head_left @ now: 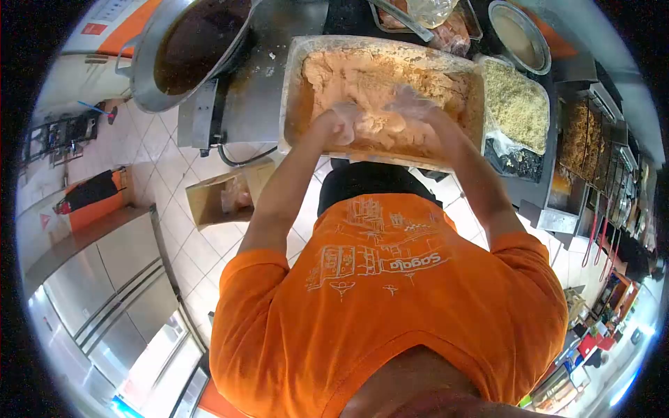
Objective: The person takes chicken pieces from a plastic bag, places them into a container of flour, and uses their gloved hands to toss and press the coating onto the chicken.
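Note:
A large rectangular plastic tub (382, 46) in front of me holds a thick bed of orange-tinted flour (341, 70). Both of my hands are inside it, in thin clear plastic gloves dusted with the flour. On the left of the tub, my left hand (343, 124) sits low in the flour, its fingertips hidden by the glove and powder. My right hand (412, 106) reaches in from the other side, smeared by motion. Between the two gloves lie lumpy, flour-coated pieces (376, 124); I cannot tell whether either hand grips one.
A wide pan of dark liquid (198, 49) stands at the upper left. Right of the tub are a bag of pale crumbs (517, 104), a metal bowl (519, 38) and a tray of raw meat (453, 33). Fryer baskets (589, 143) stand farther right. An open cardboard box (209, 198) sits on the floor.

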Motion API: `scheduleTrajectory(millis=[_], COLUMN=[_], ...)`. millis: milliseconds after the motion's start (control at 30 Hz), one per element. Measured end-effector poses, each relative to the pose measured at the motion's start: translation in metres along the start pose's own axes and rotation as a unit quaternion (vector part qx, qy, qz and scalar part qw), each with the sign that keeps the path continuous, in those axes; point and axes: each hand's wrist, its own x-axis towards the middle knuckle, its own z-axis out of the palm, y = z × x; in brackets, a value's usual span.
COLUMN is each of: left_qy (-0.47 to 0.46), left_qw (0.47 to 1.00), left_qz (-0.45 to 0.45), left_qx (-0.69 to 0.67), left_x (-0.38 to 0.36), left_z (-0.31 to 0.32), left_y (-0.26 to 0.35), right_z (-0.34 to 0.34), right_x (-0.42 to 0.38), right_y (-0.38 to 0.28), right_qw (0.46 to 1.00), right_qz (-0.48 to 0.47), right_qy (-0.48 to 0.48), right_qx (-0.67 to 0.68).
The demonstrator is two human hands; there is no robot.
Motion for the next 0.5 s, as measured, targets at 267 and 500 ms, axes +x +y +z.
scheduleTrajectory(millis=[267, 500], left_qy=[-0.09, -0.109], left_qw=[0.716, 0.735], left_qz=[0.039, 0.047], left_qx=[0.691, 0.667], left_x=[-0.025, 0.026], left_z=[0.074, 0.081], left_y=[0.06, 0.018], right_z=[-0.016, 0.045], right_x=[-0.101, -0.033], right_y=[-0.065, 0.001], right_qw=[0.975, 0.975], right_qz=[0.117, -0.015], right_qy=[-0.018, -0.029], right_qx=[-0.188, -0.222])
